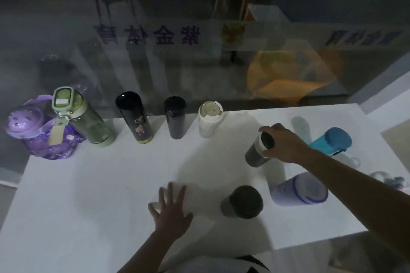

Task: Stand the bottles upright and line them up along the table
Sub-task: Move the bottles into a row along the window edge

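Your right hand (282, 143) is clamped over the cap of a grey flask (258, 150), upright mid-table (88, 195). Left hand (172, 210) lies spread flat. Five bottles line the far edge: purple jug (42, 131), green bottle (86, 119), black flask (134, 116), navy flask (175, 117), white tumbler (209, 118). Contents? Can't tell.

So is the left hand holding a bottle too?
No, the left hand lies open and flat on the table; only the right hand grips a grey bottle.

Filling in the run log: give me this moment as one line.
right hand: gripping grey black-capped flask | left hand: open, flat on white table | back row: five bottles upright
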A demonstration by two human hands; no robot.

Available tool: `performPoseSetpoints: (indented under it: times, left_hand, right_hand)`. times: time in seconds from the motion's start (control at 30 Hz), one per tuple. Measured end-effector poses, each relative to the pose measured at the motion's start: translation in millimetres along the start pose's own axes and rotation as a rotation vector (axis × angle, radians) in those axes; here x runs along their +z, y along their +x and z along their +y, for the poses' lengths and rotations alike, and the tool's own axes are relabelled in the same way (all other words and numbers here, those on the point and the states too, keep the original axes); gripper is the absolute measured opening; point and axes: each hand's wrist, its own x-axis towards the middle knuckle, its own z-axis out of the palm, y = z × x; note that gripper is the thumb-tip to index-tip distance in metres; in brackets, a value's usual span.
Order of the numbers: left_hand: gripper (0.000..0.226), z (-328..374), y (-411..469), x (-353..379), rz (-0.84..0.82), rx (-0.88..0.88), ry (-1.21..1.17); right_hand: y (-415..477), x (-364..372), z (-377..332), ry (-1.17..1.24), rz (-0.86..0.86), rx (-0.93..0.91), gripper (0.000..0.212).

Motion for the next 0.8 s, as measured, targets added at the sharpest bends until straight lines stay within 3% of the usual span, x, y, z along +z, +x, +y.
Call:
performPoseSetpoints:
  times: [0.27,0.5,0.6,0.8]
  left_hand:
    - [0.082,34.0,-3.3,12.7,0.033,-0.183,-0.122]
    - [0.08,60.8,-25.5,30.7,0.075,-0.294,-0.195]
    - [0.086,64.2,-35.6,39.1,0.044,-0.31,-0.22]
    - [0.089,65.0,-42.2,32.6,-0.006,-0.307,-0.21]
  right_hand:
    - [48.3,-47.9,14.4,-0.022,-0.153,-0.252,0.065]
    - [87.7,-55.2,0.4,-0.045,0.006,-0.404,0.06]
    - [101.6,-50.8,-5.4,-0.046,0.022,-0.427,0.068]
    - [114.0,-51.5,-17.0,-0.03,0.005,-0.434,0.064]
